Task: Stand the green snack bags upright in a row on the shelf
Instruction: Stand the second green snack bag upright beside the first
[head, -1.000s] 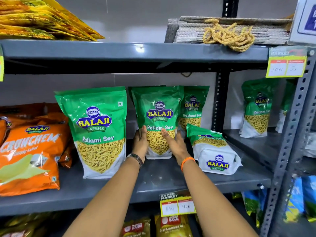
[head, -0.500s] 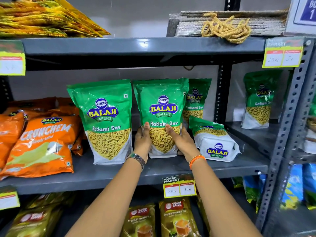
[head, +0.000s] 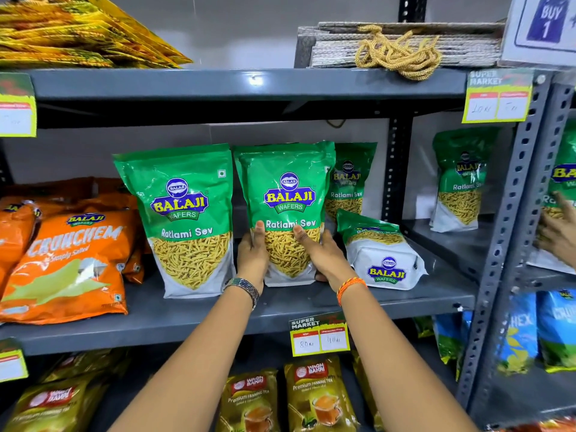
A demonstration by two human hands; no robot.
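Observation:
Two green Balaji Ratlami Sev bags stand upright side by side on the grey shelf point(head: 187, 316). The left bag point(head: 184, 213) stands free. The middle bag point(head: 288, 194) is gripped at its lower part by my left hand point(head: 253, 254) on its left side and my right hand point(head: 324, 257) on its right. A third green bag point(head: 350, 179) stands upright behind it, to the right. Another green bag point(head: 381, 254) lies tipped over on the shelf, right of my right hand, white base facing me.
Orange Crunchem bags point(head: 68, 263) lean at the shelf's left. The right-hand bay holds more green bags point(head: 461, 179), and another person's hand point(head: 558, 232) reaches in at the right edge. Tea packs point(head: 318, 397) fill the shelf below. A price tag point(head: 319, 336) hangs on the shelf edge.
The held middle bag has shifted left and forward, now close beside the left bag. Another person's hand has appeared at the right edge.

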